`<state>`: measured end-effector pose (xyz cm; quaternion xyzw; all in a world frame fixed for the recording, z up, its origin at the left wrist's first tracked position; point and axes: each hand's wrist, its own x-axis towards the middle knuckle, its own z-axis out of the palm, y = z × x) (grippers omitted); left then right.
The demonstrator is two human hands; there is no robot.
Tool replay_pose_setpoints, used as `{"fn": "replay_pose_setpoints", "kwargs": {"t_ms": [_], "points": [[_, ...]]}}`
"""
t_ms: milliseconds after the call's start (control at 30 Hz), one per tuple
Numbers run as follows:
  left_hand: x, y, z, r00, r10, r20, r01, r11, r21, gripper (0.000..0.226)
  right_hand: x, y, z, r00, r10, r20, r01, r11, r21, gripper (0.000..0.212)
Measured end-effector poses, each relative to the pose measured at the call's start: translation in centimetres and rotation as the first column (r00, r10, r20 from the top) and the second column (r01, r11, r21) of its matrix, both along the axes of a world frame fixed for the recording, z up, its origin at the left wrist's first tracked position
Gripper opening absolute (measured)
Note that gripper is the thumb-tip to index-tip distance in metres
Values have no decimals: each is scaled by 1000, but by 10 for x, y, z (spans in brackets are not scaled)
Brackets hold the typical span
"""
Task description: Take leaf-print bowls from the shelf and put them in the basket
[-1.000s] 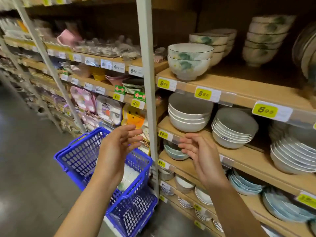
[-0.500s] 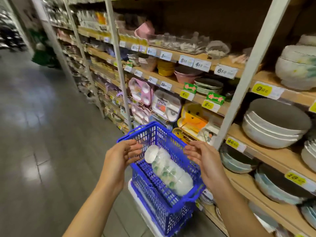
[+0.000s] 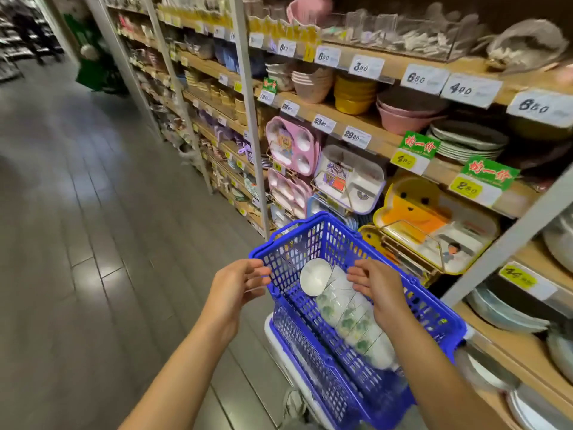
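Floor (image 3: 93,243) open leftward; left hand (image 3: 235,287) by basket (image 3: 313,217) rim, right hand (image 3: 376,290) over bowls (image 3: 350,321) (both slack, empty).

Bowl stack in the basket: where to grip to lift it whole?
The bowl stack lies on its side, nested, along the basket. Probably take both ends from above: one hand over the far open mouth, the other cupping the base end; a mid grip could let it slide apart.

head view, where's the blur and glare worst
In the head view, motion blur smears the price tags; the basket and leaf-print bowls are fairly sharp; light glares off the floor; the wide lens splays the shelf uprights.
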<state>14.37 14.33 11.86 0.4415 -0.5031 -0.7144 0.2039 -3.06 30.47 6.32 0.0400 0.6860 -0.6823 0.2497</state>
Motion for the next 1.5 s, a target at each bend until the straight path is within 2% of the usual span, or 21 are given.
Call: {"fn": "replay_pose_setpoints", "kwargs": {"t_ms": [233,367,500,533,600,667,767,867,933,1033,1200,1333,1433,1500], "points": [[-81,-63,-26,971,-159,180,167,985,-32,19,-71,-59,-67,999,-36,27,33,993,116,17],[-137,-86,-58,910,-284,302,299,954,-3,21,-108,-83,-104,996,38,-79,-7,934,356,30],[-182,-92,-114,848,-316,426,303,948,100,21,-129,-103,-130,952,273,-138,-132,773,621,39],[-191,-91,-131,827,-327,457,307,944,121,21,-133,-108,-138,935,334,-116,-176,724,667,37],[-208,-89,-167,790,-331,516,289,943,163,31,-141,-121,-153,899,436,-46,-251,597,762,15],[-221,-88,-202,745,-338,575,264,941,212,37,-147,-134,-179,850,527,-11,-292,488,823,25],[-238,-84,-251,677,-475,562,321,878,355,20,-149,-149,-216,726,687,25,-326,312,892,34],[-254,-83,-297,658,-455,600,281,888,365,25,-155,-158,-250,681,727,87,-295,164,941,41],[-261,-81,-314,660,-456,597,243,881,405,17,-158,-162,-263,669,732,128,-287,96,953,44],[-268,-83,-334,678,-481,555,201,848,490,35,-164,-171,-277,658,735,165,-250,6,968,45],[-266,-95,-333,655,-524,544,225,823,522,44,-166,-177,-277,684,711,162,-225,-5,974,42],[-257,-100,-323,616,-547,567,295,828,478,41,-156,-170,-268,709,704,36,-169,121,978,44],[-251,-102,-315,642,-532,552,336,843,421,37,-155,-165,-254,708,701,-86,-118,237,964,50],[-246,-103,-306,669,-529,522,349,843,408,33,-156,-164,-238,731,676,-88,-132,267,954,53]]}}
